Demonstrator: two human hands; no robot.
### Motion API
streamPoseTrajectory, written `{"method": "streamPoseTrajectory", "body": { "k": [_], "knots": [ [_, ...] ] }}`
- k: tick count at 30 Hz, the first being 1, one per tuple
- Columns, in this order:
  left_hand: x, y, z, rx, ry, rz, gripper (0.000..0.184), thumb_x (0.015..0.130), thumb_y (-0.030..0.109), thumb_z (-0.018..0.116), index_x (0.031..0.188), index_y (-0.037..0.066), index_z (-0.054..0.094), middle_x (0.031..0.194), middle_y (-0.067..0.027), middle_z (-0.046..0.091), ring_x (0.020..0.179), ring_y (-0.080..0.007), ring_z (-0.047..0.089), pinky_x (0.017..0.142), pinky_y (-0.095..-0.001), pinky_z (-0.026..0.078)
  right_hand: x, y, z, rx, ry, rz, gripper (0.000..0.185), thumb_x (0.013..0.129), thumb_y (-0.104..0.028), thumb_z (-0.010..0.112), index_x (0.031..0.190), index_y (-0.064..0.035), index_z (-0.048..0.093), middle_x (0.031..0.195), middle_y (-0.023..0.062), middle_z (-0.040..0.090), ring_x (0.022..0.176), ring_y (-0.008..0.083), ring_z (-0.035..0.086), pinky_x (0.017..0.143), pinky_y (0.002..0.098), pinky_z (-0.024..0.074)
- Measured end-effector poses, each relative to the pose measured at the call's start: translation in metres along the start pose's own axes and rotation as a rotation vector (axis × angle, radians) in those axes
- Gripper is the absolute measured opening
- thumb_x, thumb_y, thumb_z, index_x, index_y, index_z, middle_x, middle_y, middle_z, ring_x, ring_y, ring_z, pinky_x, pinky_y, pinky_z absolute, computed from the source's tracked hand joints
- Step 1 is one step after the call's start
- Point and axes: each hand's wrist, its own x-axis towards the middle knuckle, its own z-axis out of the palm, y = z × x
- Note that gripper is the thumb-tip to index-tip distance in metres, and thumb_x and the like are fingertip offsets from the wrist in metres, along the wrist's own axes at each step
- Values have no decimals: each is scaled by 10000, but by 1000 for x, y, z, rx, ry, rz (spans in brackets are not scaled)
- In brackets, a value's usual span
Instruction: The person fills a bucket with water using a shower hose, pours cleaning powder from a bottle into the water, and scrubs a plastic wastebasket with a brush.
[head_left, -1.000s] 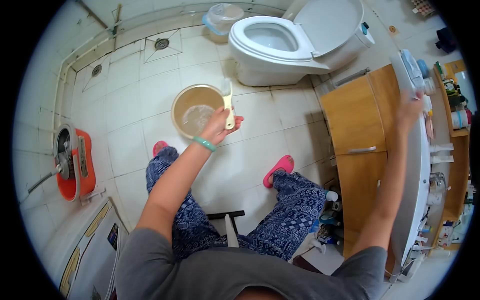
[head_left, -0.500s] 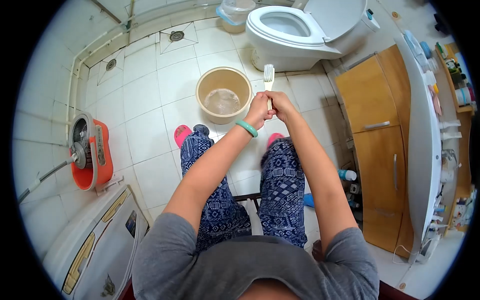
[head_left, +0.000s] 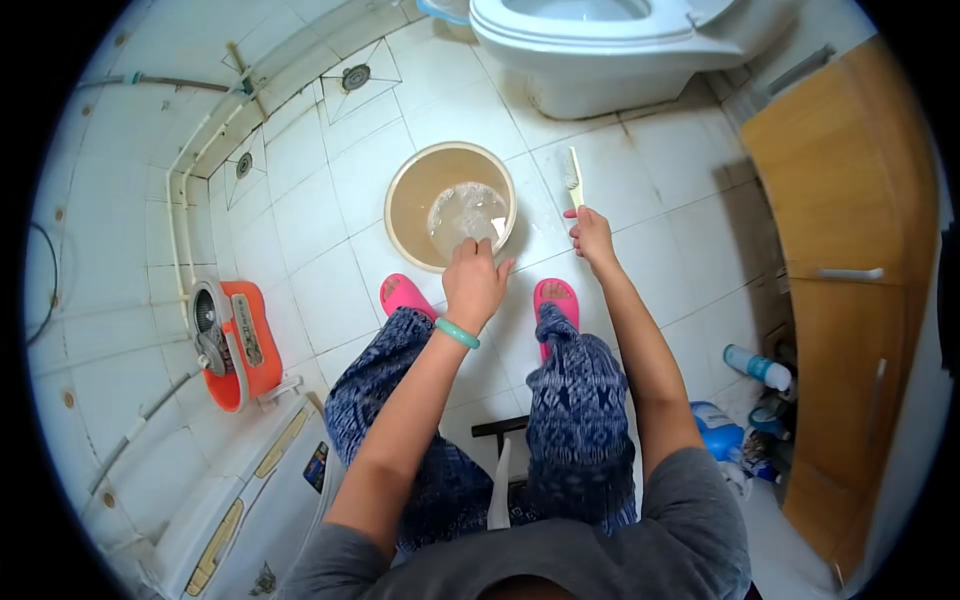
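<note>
In my right hand (head_left: 592, 238) is a pale scrub brush (head_left: 573, 180), gripped by its handle and pointing away from me, over the floor tiles to the right of the bucket. My left hand (head_left: 475, 282), with a green bangle (head_left: 457, 333) on its wrist, is at the near rim of a beige bucket (head_left: 400, 205). Its fingers reach over the edge and its thumb stands apart; nothing shows in it. Whether it touches the rim I cannot tell. Foamy water (head_left: 468, 215) lies in the bottom of the bucket.
A toilet (head_left: 600, 90) stands at the far right. An orange mop bucket (head_left: 255, 340) and a white appliance (head_left: 240, 500) are on the left. Wooden cabinets (head_left: 840, 230) line the right, with bottles (head_left: 755, 367) beside them. Pink slippers (head_left: 556, 300) are on my feet.
My hands, together around the brush before, have separated. The left has moved to the bucket's near rim; the right keeps the brush, farther right. The view has shifted too.
</note>
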Motion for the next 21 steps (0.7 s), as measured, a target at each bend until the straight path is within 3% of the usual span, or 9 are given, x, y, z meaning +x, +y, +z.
{"method": "streamPoseTrajectory", "body": {
  "k": [3, 4, 5, 7, 8, 13, 15, 21],
  "knots": [
    [24, -8, 24, 143, 111, 142, 298, 755, 289, 698, 880, 26, 632, 811, -122, 577, 803, -306, 597, 611, -391, 483, 22, 51, 12, 32, 78, -61, 357, 947, -268, 385, 1054, -16, 614, 639, 46, 540, 524, 126, 472, 475, 289, 388],
    [29, -11, 31, 159, 81, 159, 298, 755, 289, 698, 880, 26, 632, 811, -122, 577, 803, -306, 597, 611, -391, 483, 27, 67, 19, 62, 58, -47, 371, 955, -267, 397, 1193, -50, 582, 636, 40, 525, 560, 124, 473, 539, 288, 404],
    [36, -14, 37, 221, 49, 199, 265, 748, 280, 700, 830, 36, 636, 787, -108, 576, 783, -294, 601, 593, -388, 482, 31, 81, 28, 90, 74, -25, 371, 955, -267, 397, 1193, -50, 582, 636, 40, 525, 560, 124, 473, 539, 288, 404],
    [46, -19, 45, 295, -8, 261, 237, 740, 270, 702, 780, 46, 639, 763, -93, 575, 762, -283, 605, 576, -385, 481, 27, 99, 46, 85, 54, -207, 375, 958, -251, 413, 1283, -107, 531, 630, 30, 504, 557, 112, 451, 549, 267, 400],
    [49, -21, 46, 300, -12, 263, 206, 739, 249, 697, 740, 53, 636, 732, -87, 575, 712, -279, 605, 561, -384, 480, 19, 95, 49, 72, 25, -181, 384, 950, -219, 446, 1328, -167, 483, 625, 13, 458, 558, 91, 412, 546, 246, 381],
    [67, -30, 47, 340, -137, 347, 157, 749, 186, 664, 673, 54, 623, 658, -100, 569, 570, -289, 586, 521, -386, 472, 9, 108, 69, 178, 0, -16, 381, 943, -197, 478, 1324, -197, 486, 636, 5, 396, 568, 71, 358, 541, 231, 362],
    [69, -34, 44, 180, -122, 311, 158, 761, 161, 635, 666, 38, 610, 620, -124, 552, 554, -310, 579, 524, -392, 466, 2, 97, 71, 146, -55, -39, 399, 956, -173, 459, 1353, -220, 461, 705, -68, 414, 581, 39, 353, 518, 205, 348],
    [73, -53, 16, 17, -141, 299, 161, 777, 41, 621, 655, -37, 551, 607, -141, 495, 491, -287, 479, 485, -357, 388, -5, 46, 65, 16, -81, -256, 410, 948, -148, 463, 1356, -136, 429, 630, 64, 386, 566, 74, 373, 531, 231, 364]
  ]
}}
